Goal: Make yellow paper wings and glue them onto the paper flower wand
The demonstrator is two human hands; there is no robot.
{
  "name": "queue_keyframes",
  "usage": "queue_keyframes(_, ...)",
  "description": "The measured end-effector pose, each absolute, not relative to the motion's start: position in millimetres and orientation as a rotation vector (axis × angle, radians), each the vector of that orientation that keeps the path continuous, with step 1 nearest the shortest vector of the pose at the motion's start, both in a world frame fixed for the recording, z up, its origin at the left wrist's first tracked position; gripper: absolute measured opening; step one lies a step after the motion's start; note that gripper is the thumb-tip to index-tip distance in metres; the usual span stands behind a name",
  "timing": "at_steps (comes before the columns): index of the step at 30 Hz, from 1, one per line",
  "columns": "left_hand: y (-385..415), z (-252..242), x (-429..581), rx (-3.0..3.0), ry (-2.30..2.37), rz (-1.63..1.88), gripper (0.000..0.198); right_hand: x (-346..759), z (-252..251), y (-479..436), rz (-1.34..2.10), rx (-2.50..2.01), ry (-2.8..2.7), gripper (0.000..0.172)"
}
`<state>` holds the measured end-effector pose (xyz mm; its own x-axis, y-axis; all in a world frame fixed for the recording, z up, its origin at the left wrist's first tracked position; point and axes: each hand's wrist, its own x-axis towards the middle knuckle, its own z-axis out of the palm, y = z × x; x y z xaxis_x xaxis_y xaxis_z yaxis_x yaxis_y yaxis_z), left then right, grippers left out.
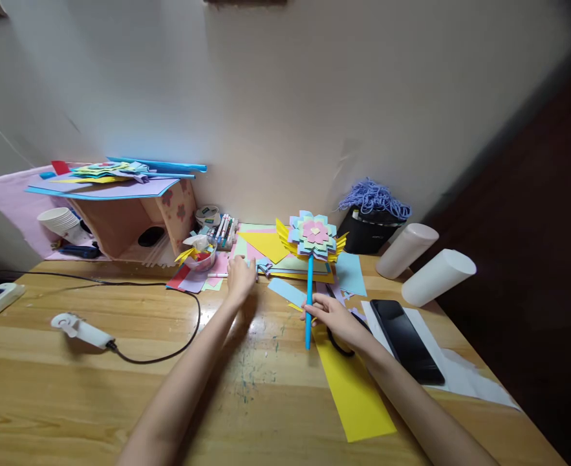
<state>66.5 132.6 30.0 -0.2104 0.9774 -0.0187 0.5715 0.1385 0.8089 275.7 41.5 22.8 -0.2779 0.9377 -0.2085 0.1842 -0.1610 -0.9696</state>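
Observation:
My right hand (332,317) is closed around a blue stick (309,304) that carries a layered paper flower (315,235) in blue, green and pink with yellow fringes, held upright above the wooden table (120,395). My left hand (241,276) reaches forward to a pile of coloured paper sheets (266,246) near the wall; its fingers curl over something at the pile's edge that I cannot make out. A light blue paper strip (288,292) lies between the two hands.
A yellow paper strip (355,391) and a black phone (406,340) on white paper lie right. Two white rolls (423,262), a black box with purple yarn (372,217), markers (223,228), a cardboard box (130,223), paper cups (59,220), a corded white glue gun (81,329) stand around.

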Motion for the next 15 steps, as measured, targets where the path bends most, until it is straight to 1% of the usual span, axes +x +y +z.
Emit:
queue_keyframes(3, 153.3, 27.2, 54.8, 1.445, 1.992, 0.816, 0.032, 273.4, 22.1, 41.5, 1.482, -1.338, -1.458, 0.038)
queue_keyframes(6, 164.7, 20.6, 53.7, 1.442, 2.001, 0.746, 0.036, 274.7, 17.8, 43.0, 1.473, -1.34, -1.473, 0.037)
queue_keyframes(11, 170.6, 12.6, 46.8, 1.438, 1.809, 0.732, 0.027, 280.4, 8.7, 48.4, 1.445, -1.338, -1.489, 0.038)
queue_keyframes(15, 167.8, 19.7, 29.4, 1.373, 1.605, 0.76, 0.033, 278.4, 10.7, 47.6, 1.432, -1.338, -1.503, 0.04)
